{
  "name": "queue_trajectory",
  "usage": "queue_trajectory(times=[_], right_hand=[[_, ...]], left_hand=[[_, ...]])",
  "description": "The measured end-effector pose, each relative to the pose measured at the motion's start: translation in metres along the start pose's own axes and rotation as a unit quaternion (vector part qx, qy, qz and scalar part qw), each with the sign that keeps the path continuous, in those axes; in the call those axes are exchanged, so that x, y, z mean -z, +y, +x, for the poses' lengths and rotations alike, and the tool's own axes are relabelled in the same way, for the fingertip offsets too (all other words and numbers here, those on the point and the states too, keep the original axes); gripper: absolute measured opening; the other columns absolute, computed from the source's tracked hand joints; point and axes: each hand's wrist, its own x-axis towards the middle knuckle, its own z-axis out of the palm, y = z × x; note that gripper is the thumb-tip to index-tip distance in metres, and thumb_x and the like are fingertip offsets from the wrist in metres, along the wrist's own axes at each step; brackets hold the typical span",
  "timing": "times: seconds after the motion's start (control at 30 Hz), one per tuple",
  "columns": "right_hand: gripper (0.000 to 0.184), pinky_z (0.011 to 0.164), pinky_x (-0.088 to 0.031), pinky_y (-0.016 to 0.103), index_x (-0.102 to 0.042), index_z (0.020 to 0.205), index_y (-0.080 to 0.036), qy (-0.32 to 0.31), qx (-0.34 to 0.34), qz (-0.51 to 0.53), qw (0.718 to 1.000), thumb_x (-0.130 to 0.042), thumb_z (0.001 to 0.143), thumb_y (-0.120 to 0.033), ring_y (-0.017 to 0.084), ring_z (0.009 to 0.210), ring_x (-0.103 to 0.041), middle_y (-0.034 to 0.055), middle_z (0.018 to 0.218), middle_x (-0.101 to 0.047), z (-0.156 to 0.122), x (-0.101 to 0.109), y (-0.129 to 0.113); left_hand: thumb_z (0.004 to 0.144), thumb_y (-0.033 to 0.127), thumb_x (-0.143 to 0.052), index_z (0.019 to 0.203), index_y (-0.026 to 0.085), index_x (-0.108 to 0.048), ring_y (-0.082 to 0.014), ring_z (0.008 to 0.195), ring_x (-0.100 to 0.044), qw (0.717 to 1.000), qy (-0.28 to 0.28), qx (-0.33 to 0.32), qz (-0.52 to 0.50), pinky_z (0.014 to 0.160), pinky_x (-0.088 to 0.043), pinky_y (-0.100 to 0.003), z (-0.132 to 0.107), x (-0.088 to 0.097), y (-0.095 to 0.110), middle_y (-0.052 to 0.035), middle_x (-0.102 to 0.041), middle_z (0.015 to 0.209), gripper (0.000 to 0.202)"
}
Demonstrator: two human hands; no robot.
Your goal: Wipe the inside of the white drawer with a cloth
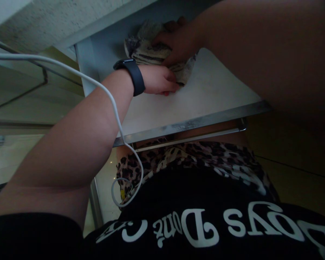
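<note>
view from above, looking down the person's own body into an open drawer [195, 123] with a pale bottom and a metal front edge. a crumpled patterned cloth [144, 50], striped in grey and beige, lies at the back of the drawer against its rear wall. the right hand [178, 40] comes in from the upper right and sits on top of the cloth, fingers bent over the bundle and clasping it. the left hand [159, 80], with a black watch [131, 74] on its wrist, rests on the drawer bottom with curled fingertips touching the cloth's near edge; whether it pinches the fabric cannot be made out. a white cable [112, 99] hangs across the left forearm. below, a black shirt [206, 202] with white lettering.
</note>
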Motion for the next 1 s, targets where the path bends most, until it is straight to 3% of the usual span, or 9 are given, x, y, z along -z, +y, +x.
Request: queue_trajectory(times=[0.17, 0.3, 0.47, 0.67, 0.8, 1.0], right_hand=[[0.097, 0.129, -0.023, 0.063, -0.026, 0.172, -0.036, 0.003, -0.013, 0.004, 1.0, -0.064, 0.087, -0.065, 0.051, 0.156, -0.024, 0.0109, 0.172, -0.021, -0.001, -0.001, -0.001], [0.097, 0.127, -0.026, 0.066, -0.024, 0.172, -0.04, 0.006, -0.015, -0.015, 1.0, -0.064, 0.088, -0.065, 0.051, 0.156, -0.025, 0.0093, 0.171, -0.022, 0.002, -0.002, 0.0], [0.099, 0.128, -0.026, 0.066, -0.023, 0.173, -0.04, 0.003, -0.019, -0.011, 1.0, -0.066, 0.087, -0.064, 0.05, 0.156, -0.025, 0.0085, 0.171, -0.021, 0.005, -0.002, 0.001], [0.095, 0.127, -0.027, 0.065, -0.024, 0.172, -0.041, 0.004, -0.028, -0.016, 0.999, -0.063, 0.089, -0.065, 0.05, 0.157, -0.026, 0.0081, 0.172, -0.021, 0.0, 0.0, -0.003], [0.091, 0.128, -0.026, 0.065, -0.024, 0.172, -0.04, 0.004, -0.028, -0.02, 0.999, -0.061, 0.091, -0.059, 0.05, 0.158, -0.024, 0.0081, 0.172, -0.02, 0.0, 0.001, -0.003], [0.098, 0.127, -0.026, 0.064, -0.023, 0.172, -0.039, 0.007, -0.023, -0.024, 0.999, -0.063, 0.087, -0.066, 0.05, 0.156, -0.026, 0.0066, 0.172, -0.021, 0.006, -0.004, 0.001]], left_hand=[[0.103, 0.048, -0.049, 0.098, 0.009, -0.068, -0.0117, 0.072, -0.055, 1.0, -0.008, -0.003, 0.005, 0.072, -0.04, -0.027, 0.001, 0.002, -0.003, -0.0068, -0.066, 0.088, 0.044], [0.099, 0.058, -0.051, 0.096, 0.013, -0.067, -0.0137, 0.073, -0.056, 0.999, -0.026, -0.03, 0.009, 0.069, -0.041, -0.027, 0.002, 0.004, -0.007, -0.0082, -0.068, 0.091, 0.048], [0.099, 0.059, -0.049, 0.093, 0.016, -0.066, -0.0158, 0.076, -0.057, 0.999, -0.022, -0.023, 0.002, 0.071, -0.043, -0.028, -0.001, 0.005, -0.005, -0.009, -0.068, 0.093, 0.047], [0.103, 0.047, -0.048, 0.105, 0.01, -0.068, -0.012, 0.076, -0.055, 0.999, -0.03, -0.011, 0.007, 0.072, -0.044, -0.024, -0.009, 0.005, 0.005, -0.0092, -0.069, 0.099, 0.042], [0.104, 0.042, -0.048, 0.096, 0.012, -0.067, -0.011, 0.074, -0.054, 1.0, -0.016, 0.006, 0.001, 0.069, -0.043, -0.022, -0.009, 0.005, 0.006, -0.0064, -0.067, 0.093, 0.036], [0.104, 0.041, -0.051, 0.099, 0.011, -0.068, -0.0124, 0.075, -0.056, 1.0, -0.013, 0.008, -0.005, 0.069, -0.044, -0.023, -0.007, 0.004, 0.006, -0.0063, -0.068, 0.093, 0.035]])
